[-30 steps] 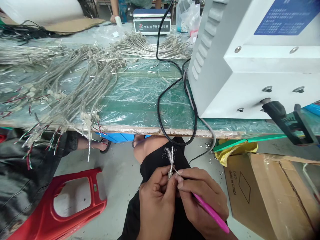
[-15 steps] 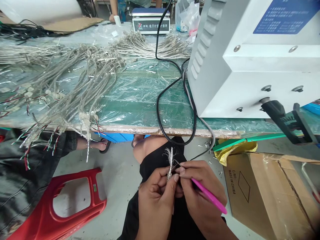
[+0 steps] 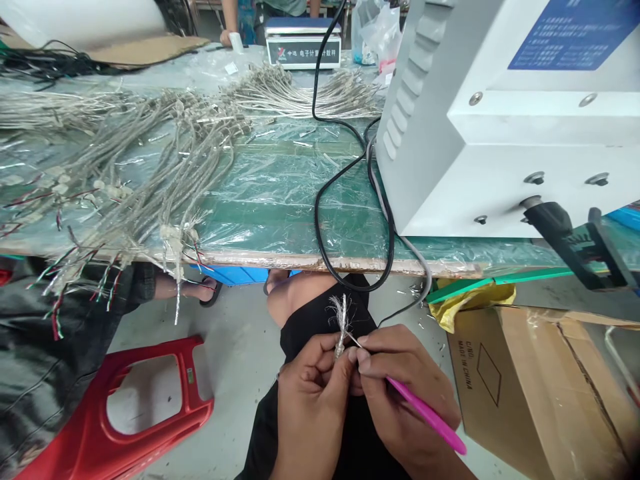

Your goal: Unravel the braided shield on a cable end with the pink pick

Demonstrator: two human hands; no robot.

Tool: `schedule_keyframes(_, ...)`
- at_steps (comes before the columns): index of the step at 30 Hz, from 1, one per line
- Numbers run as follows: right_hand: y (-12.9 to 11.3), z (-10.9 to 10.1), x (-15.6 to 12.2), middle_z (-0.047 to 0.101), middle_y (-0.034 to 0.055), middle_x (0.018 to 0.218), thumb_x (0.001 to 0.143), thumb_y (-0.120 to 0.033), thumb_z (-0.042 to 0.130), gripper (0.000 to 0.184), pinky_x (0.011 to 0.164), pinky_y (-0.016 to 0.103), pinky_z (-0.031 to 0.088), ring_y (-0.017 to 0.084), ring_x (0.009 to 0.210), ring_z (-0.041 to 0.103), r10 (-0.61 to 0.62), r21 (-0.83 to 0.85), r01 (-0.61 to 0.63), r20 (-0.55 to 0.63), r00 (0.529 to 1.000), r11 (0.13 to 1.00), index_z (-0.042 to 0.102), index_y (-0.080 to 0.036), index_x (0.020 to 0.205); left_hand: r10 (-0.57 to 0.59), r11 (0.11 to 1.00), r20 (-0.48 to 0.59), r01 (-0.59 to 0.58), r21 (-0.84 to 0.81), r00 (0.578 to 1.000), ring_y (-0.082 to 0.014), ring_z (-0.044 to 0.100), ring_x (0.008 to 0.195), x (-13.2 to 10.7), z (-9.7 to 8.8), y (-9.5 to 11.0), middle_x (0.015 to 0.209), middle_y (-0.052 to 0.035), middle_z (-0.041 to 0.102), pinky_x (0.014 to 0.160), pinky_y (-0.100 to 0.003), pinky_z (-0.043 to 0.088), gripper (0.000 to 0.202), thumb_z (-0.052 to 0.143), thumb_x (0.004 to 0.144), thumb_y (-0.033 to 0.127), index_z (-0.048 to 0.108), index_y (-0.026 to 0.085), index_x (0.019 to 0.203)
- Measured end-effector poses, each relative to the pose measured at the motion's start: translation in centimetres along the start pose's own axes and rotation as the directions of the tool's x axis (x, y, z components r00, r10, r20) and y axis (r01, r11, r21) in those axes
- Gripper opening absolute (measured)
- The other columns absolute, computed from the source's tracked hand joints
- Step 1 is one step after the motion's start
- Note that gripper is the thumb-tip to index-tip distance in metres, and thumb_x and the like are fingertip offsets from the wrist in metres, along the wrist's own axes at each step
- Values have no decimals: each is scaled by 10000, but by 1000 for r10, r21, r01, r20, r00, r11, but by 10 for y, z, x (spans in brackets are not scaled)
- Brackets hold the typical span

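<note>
Over my lap, my left hand (image 3: 317, 393) pinches a shielded cable (image 3: 341, 341) between thumb and fingers. Its silvery braid stands upright and is frayed into loose fine strands at the top. My right hand (image 3: 400, 380) is closed round a pick with a pink handle (image 3: 430, 417), held like a pen. The pick's thin metal tip reaches the braid just above my left thumb. Both hands' fingertips nearly meet. The rest of the held cable is hidden behind my fingers.
Bundles of similar cables (image 3: 185, 147) lie on the film-covered green table (image 3: 270, 200), some overhanging its edge. A white machine (image 3: 435, 193) stands right, with a black cord (image 3: 316, 200) looping down. A scale (image 3: 303, 50), red stool (image 3: 150, 427) and cardboard box (image 3: 490, 380) surround the area. Another person sits left.
My right hand has shifted slightly right and down, and the pink handle has moved with it. The metal tip now lies against the braid. My left hand stays nearly still.
</note>
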State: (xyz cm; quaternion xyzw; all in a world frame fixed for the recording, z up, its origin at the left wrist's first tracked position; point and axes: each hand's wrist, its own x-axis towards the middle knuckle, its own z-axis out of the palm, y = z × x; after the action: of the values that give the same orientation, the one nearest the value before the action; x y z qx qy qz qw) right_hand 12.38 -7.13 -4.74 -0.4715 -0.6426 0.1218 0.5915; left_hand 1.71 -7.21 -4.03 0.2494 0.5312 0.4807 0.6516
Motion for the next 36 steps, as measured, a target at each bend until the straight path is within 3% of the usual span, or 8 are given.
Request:
schedule_keyframes(19, 4, 1, -8, 653, 37, 852, 770, 78, 637, 250, 668, 288, 574, 136, 792, 660, 41, 33, -42, 9, 999, 999, 632, -167, 821, 5, 999, -44, -4, 32, 999, -80, 519, 542, -2, 0, -1, 563, 37, 605, 545, -150, 475, 197, 801, 764, 353, 747, 169, 808)
schedule_keyframes(27, 4, 2, -5, 663, 27, 870, 784, 65, 637, 241, 690, 264, 562, 119, 793, 660, 31, 19, -31, -12, 999, 999, 631, -173, 821, 6, 1000, -27, -6, 2, 1000, -86, 565, 557, -3, 3, 2, 568, 29, 637, 541, -137, 483, 182, 789, 781, 339, 751, 165, 819)
schedule_keyframes(30, 4, 3, -6, 664, 6, 864, 788, 63, 632, 251, 714, 227, 554, 96, 796, 659, 78, 7, -78, 6, 997, 997, 636, -185, 825, 6, 1000, -34, -6, -5, 999, -76, 553, 543, -3, 2, 2, 567, 24, 634, 500, -116, 441, 177, 800, 769, 326, 759, 163, 824)
schedule_keyframes(33, 6, 4, -7, 667, -8, 859, 798, 39, 630, 244, 718, 204, 549, 88, 804, 663, 157, -7, -157, 34, 987, 988, 641, -202, 837, -17, 1000, -13, 17, 12, 1000, -27, 426, 410, -2, -1, 3, 492, 53, 565, 401, -93, 326, 153, 784, 786, 304, 762, 162, 839)
schedule_keyframes(36, 7, 5, -6, 673, -16, 854, 810, 4, 638, 219, 708, 190, 547, 85, 798, 668, 232, -5, -231, 36, 972, 973, 636, -214, 827, -34, 997, 46, 31, 66, 998, -6, 358, 328, 0, -6, 5, 480, 39, 591, 347, -108, 230, 169, 729, 839, 313, 757, 148, 863)
